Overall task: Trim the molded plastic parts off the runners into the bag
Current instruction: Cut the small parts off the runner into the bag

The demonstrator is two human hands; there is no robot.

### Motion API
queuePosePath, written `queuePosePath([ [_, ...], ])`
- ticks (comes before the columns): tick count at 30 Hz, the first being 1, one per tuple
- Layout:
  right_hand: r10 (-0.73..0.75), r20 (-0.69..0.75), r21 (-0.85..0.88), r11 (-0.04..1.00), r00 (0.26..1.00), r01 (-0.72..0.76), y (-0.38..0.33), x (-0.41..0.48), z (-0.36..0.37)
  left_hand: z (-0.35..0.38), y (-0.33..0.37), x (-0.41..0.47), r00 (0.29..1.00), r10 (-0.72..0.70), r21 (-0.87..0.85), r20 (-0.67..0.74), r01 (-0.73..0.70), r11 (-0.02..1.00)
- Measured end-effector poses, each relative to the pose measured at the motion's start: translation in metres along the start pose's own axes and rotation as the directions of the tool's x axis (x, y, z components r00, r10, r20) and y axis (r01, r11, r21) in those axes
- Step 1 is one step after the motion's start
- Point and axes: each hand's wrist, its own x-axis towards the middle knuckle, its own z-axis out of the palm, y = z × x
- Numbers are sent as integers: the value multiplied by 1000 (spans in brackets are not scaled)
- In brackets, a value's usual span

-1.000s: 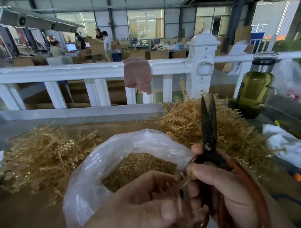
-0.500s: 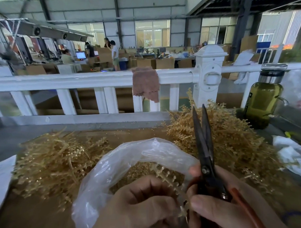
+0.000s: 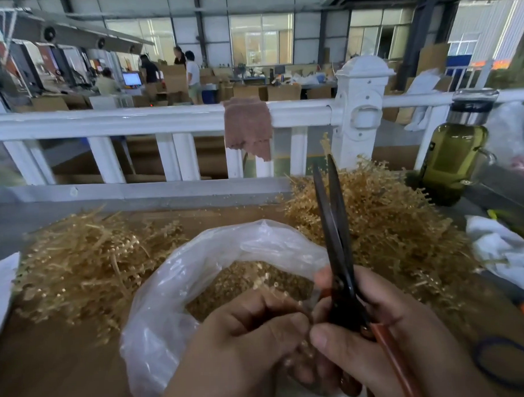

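The left hand [image 3: 245, 347] pinched a runner [image 3: 301, 345] against the scissors [image 3: 336, 240] that the right hand [image 3: 378, 342] clasped, above a bag [image 3: 169, 290] just beyond both grips, already holding many cut parts [image 3: 236, 276] (a heap [image 3: 398, 232] further right seemingly awaited trimming).

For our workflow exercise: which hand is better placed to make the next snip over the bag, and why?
Right. The right hand grips the scissors, blades slightly parted, near the runner that the left hand pinches above the bag.
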Motion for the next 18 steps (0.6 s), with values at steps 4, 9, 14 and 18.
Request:
queuePosePath([
  [4, -32, -91, -187, 982, 995, 14, 5, 0, -2, -2, -2, 1, 998, 37, -7, -56, -37, 999],
  [9, -12, -101, -106, 994, 995, 1, 2, 0, -7, -21, 3, 2, 977, 142, -33, -162, -150, 988],
  [14, 57, -1, -345, 937, 998, -54, -12, 5, -25, -31, 5, 6, 966, 171, -14, -192, -176, 984],
  [18, 173, 70, -586, 804, 982, -99, -14, 9, -31, -34, -1, 9, 953, 172, 57, -250, -163, 985],
])
